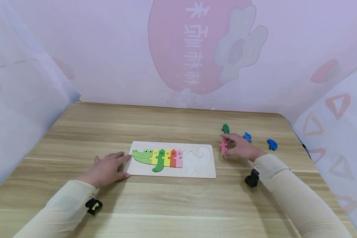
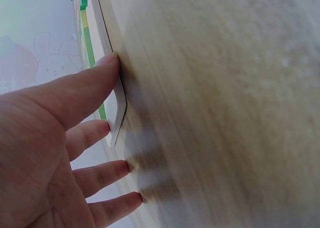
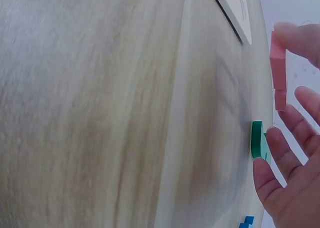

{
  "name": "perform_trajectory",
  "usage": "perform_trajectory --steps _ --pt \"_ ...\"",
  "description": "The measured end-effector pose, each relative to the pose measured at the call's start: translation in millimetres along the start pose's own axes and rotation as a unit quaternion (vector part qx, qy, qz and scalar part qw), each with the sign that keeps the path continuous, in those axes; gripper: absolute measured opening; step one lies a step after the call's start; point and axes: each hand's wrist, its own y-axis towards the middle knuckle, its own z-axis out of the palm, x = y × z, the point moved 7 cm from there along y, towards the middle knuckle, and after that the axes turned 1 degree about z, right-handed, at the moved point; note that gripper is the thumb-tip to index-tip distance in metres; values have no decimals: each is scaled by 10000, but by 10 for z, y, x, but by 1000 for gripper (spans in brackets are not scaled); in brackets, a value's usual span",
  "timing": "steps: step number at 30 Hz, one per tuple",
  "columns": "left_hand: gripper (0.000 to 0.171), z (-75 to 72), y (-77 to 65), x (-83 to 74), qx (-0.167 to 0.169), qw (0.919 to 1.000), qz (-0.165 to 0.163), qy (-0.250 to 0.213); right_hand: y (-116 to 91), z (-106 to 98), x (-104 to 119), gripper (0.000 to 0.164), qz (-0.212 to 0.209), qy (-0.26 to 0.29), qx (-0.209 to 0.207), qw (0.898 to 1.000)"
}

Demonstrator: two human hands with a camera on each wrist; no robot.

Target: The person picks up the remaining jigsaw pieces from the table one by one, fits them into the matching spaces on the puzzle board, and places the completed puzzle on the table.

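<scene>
A wooden crocodile puzzle board [image 1: 166,173] lies on the table, with a green head, several numbered body pieces in yellow, green, red and pink, and a bare outlined tail end at right. My left hand [image 1: 108,170] rests at the board's left edge, thumb and a fingertip touching it, fingers spread. Between the thumb and a finger of my right hand [image 1: 241,147] is a pink puzzle piece [image 1: 224,145], which I pinch by its ends. In the right wrist view the pink piece [image 3: 279,70] is raised above the table.
Beyond my right hand lies a green piece [image 1: 225,128]. A blue piece [image 1: 247,137] sits just past the hand, and a curved blue piece [image 1: 272,144] lies farther right. Printed curtains [image 1: 122,66] surround the wooden table [image 1: 172,205].
</scene>
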Motion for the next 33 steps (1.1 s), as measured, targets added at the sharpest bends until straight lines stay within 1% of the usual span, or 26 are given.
perform_trajectory --steps 8,11,20,29,33 --pt "68 -11 3 -14 -1 10000 -14 -12 4 17 19 79 141 244 75 9996" --pt "68 -19 4 -23 -26 10000 -8 -12 6 17 30 80 114 268 78 9995" --pt "68 -3 12 -15 -8 10000 4 -28 10 54 54 79 222 139 99 9996" --pt "68 -5 17 -6 -38 10000 46 16 23 87 109 80 144 -7 59 9999" --pt "69 -8 8 8 -46 10000 48 38 9 92 156 80 70 29 41 10000"
